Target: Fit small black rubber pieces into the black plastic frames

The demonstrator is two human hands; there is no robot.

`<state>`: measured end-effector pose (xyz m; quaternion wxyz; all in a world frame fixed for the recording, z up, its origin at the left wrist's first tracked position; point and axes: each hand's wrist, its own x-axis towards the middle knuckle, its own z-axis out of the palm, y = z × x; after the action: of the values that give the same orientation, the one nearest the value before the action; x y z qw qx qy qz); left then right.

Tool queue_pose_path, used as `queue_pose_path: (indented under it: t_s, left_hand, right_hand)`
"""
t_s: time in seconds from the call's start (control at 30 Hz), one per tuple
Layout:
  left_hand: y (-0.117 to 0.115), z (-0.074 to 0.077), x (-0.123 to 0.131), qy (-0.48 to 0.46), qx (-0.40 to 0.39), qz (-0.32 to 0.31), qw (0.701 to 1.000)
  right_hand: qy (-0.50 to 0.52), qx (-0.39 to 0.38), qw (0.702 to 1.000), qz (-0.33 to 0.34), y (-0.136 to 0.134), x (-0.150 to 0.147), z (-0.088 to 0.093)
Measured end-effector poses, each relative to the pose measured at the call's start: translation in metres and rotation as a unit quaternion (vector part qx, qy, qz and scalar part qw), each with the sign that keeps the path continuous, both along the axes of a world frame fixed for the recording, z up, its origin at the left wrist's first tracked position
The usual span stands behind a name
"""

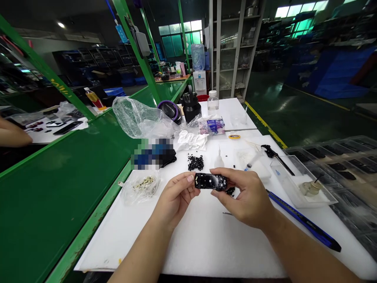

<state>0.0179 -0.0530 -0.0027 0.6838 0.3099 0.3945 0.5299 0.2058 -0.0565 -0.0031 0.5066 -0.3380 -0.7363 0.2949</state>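
Note:
Between my two hands is a small, long black plastic shell (211,181), its hollow side with moulded details facing me. My left hand (178,194) pinches its left end between thumb and fingers, near a small pale piece at that end. At the other end, the thumb and fingers of my right hand (246,196) grip the shell. Just behind it on the white table lies a pile of tiny black parts (196,162). More black pieces (230,191) lie partly hidden behind my right hand. Left of my hands, a clear plastic bag (143,186) holds small yellowish parts.
A white nozzle bottle (219,159), a syringe (251,162) and crumpled tissue (192,140) lie farther back. To the right are a clear tray (297,200) with a glass jar, a black tool (277,158) and a blue-black cutter (306,222). Another person's arm (13,133) shows at far left.

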Motion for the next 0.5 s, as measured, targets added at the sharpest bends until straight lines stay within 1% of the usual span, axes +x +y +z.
queue_pose_path:
  t_s: [0.1,0.33,0.43,0.5]
  left_hand:
    - [0.0006,-0.0022,0.0,0.034,0.007,0.012,0.999]
    - [0.0007,-0.0069,-0.0001,0.102,0.023,0.064,0.992]
    - [0.0,-0.0057,-0.0006,0.108,0.029,0.063,0.992]
    - [-0.0006,-0.0047,-0.0012,0.096,0.037,0.044,0.994]
  right_hand:
    - [-0.004,0.012,1.0,-0.003,0.0002,0.0007,0.0006]
    - [-0.014,0.031,0.999,-0.002,-0.0003,-0.0008,0.0032]
    - [-0.018,0.031,0.999,0.002,-0.0004,-0.0007,0.0029]
    - [-0.018,0.026,1.0,0.002,-0.0002,-0.0005,0.0025]
